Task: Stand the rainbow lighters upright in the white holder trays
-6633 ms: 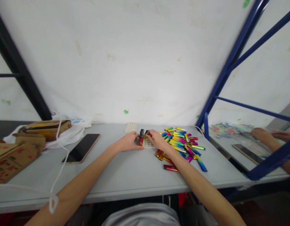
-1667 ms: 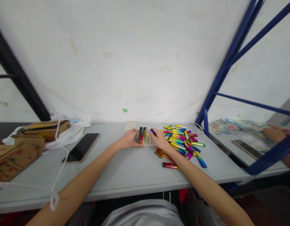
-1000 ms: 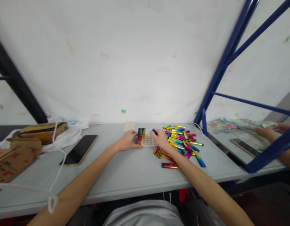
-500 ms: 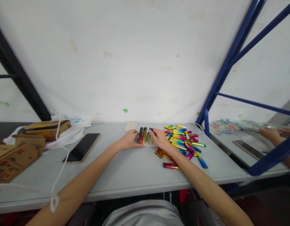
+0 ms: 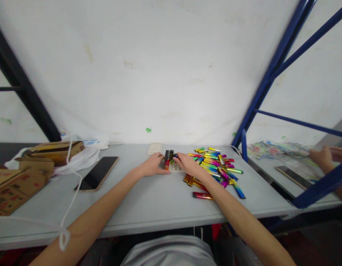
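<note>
A white tray (image 5: 176,167) with a grid of holes lies on the table in front of me. Shiny red lighters (image 5: 166,162) with black tops stand upright in a row at its left end. Around that end is my left hand (image 5: 153,165), its thumb in front and its fingers behind, closed on the tray beside the lighters. My right hand (image 5: 187,163) pinches a dark-topped lighter (image 5: 175,156) over the tray, close to the standing ones; its lower part is hidden. A loose pile of metallic rainbow lighters (image 5: 212,162) spreads right of the tray, partly under my right forearm.
A second white grid tray (image 5: 154,148) lies near the wall. To the left are a phone (image 5: 97,173), a white cord (image 5: 76,171) and cardboard boxes (image 5: 21,184). A blue metal frame (image 5: 259,96) stands right; beyond it another person's hands (image 5: 326,157) move above a second table.
My right hand has shifted slightly left and tilted the lighter against the standing ones. My left hand stays at the tray's left end.
</note>
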{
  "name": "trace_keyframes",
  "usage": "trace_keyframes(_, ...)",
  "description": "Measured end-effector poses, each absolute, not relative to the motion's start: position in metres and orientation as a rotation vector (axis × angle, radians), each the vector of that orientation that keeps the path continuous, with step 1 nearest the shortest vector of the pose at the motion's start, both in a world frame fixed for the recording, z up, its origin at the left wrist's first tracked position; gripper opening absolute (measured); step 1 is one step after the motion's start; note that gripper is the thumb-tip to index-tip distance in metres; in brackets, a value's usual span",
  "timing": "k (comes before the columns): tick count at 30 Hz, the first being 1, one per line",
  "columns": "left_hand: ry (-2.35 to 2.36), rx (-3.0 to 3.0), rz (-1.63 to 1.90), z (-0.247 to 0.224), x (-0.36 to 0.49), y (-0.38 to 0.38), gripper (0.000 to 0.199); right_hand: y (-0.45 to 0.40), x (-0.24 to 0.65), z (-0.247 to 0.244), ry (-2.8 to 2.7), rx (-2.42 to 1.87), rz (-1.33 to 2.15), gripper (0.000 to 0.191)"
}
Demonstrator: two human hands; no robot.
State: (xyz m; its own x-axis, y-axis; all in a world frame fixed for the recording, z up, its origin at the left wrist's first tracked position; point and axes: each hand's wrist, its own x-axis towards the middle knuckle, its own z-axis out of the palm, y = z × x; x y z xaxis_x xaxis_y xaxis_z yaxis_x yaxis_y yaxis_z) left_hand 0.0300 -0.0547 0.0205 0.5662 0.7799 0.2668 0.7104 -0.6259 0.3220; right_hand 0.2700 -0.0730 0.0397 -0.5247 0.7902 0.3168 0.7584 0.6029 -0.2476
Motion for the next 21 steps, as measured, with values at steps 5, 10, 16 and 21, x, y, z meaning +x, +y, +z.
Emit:
trace_keyframes(5, 1.233, 2.613, 0.627, 0.020, 0.029, -0.054, 0.073, -0.072, 0.263, 0.049, -2.543, -1.239, -0.043, 0.026)
trace_keyframes(10, 1.246, 2.612, 0.607, 0.020, 0.029, -0.054, 0.075, -0.075, 0.264, 0.054, -2.593, -1.223, -0.073, 0.027)
trace_keyframes(16, 1.253, 2.620, 0.623, 0.018, 0.028, -0.053, 0.074, -0.076, 0.256, 0.055, -2.578, -1.354, -0.218, 0.031)
trace_keyframes(21, 1.248, 2.622, 0.613, 0.019, 0.028, -0.053, 0.073, -0.073, 0.256, 0.052, -2.594, -1.415, -0.243, 0.032)
